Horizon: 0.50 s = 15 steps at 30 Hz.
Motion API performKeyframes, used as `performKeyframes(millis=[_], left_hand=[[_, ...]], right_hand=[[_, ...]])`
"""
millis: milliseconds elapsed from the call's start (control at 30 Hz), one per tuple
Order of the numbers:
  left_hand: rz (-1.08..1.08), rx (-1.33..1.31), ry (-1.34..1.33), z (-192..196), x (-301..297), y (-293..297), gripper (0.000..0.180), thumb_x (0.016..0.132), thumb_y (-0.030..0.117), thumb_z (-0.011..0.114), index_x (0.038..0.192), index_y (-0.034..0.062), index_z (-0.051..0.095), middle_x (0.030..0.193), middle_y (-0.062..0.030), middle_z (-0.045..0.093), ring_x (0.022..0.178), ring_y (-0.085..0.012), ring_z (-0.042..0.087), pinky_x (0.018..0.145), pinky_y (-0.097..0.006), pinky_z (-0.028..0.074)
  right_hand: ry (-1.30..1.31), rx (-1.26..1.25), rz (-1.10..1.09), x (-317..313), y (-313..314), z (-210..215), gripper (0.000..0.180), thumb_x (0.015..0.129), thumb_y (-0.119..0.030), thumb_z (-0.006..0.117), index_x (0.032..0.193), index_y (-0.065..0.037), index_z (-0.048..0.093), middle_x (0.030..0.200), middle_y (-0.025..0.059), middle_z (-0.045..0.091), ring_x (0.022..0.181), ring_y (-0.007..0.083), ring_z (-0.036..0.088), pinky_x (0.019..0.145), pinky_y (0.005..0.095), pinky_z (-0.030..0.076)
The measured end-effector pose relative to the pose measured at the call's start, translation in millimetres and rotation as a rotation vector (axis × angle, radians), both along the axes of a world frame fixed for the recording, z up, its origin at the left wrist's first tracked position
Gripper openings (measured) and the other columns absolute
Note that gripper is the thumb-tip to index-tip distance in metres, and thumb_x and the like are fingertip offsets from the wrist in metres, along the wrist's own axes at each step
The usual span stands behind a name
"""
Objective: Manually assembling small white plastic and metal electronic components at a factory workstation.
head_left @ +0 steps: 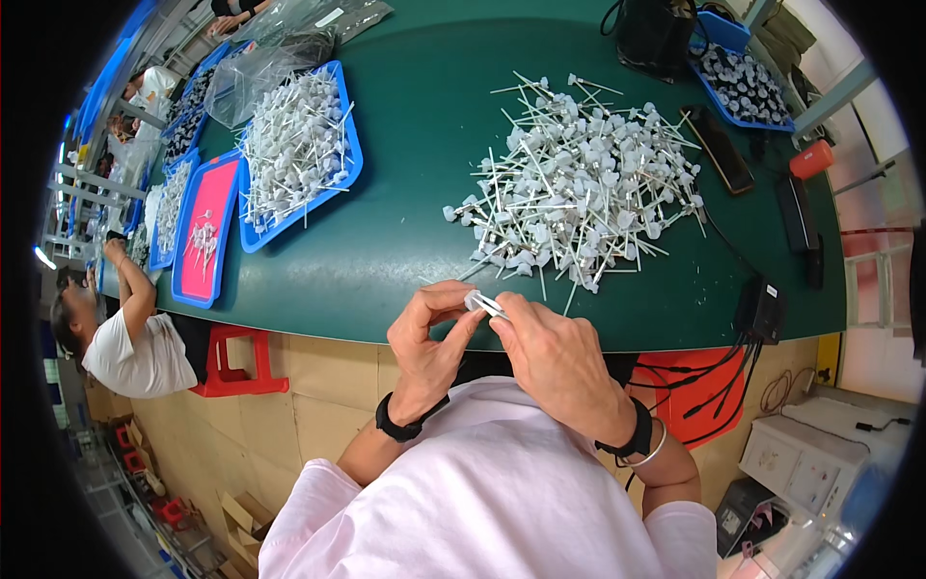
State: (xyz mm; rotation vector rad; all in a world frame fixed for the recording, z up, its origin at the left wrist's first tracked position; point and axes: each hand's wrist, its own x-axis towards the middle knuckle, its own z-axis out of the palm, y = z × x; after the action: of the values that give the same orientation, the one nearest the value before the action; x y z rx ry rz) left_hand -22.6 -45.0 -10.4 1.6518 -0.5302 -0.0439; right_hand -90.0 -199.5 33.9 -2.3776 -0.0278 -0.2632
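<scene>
Near the front edge of the table, my left hand (432, 333) pinches a small whitish cap-like piece (473, 300) between thumb and fingertips. My right hand (552, 352) is closed on a slim tool with two pale prongs, which looks like tweezers (492, 307). Its tips meet the piece in my left hand; the fingers hide the rest of it. Just beyond my hands spreads a large heap of white-capped thin sticks (588, 183).
A blue tray (355, 145) piled with similar pieces stands left, by a pink-lined tray (207, 256) with several more. At right lie a phone-like dark slab (719, 150), a black box with cables (759, 309) and a red cylinder (811, 159). A co-worker (140, 343) sits left.
</scene>
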Motion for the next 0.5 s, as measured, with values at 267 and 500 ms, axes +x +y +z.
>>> performKeyframes(millis=[267, 500], left_hand=[[0.05, 0.036, -0.147, -5.0, 1.5, -1.7, 0.025, 0.079, -0.008, 0.075, 0.099, -0.0012, 0.063, 0.105, -0.0143, 0.068, 0.085, -0.015, 0.067, 0.07, -0.027, 0.059], [0.049, 0.028, -0.142, -5.6, 0.7, -2.0, 0.025, 0.078, -0.008, 0.076, 0.099, -0.0011, 0.063, 0.105, -0.0141, 0.068, 0.084, -0.0148, 0.067, 0.07, -0.026, 0.059]], right_hand=[[0.006, -0.066, -0.006, -0.7, 2.0, 1.6, 0.015, 0.097, -0.017, 0.055, 0.097, -0.003, 0.052, 0.067, 0.0135, 0.06, 0.052, 0.0313, 0.063, 0.043, 0.0401, 0.048], [0.0, -0.079, 0.01, -1.7, -0.5, 2.4, 0.014, 0.098, -0.015, 0.053, 0.099, -0.001, 0.052, 0.066, 0.014, 0.059, 0.053, 0.0315, 0.063, 0.043, 0.0406, 0.048]])
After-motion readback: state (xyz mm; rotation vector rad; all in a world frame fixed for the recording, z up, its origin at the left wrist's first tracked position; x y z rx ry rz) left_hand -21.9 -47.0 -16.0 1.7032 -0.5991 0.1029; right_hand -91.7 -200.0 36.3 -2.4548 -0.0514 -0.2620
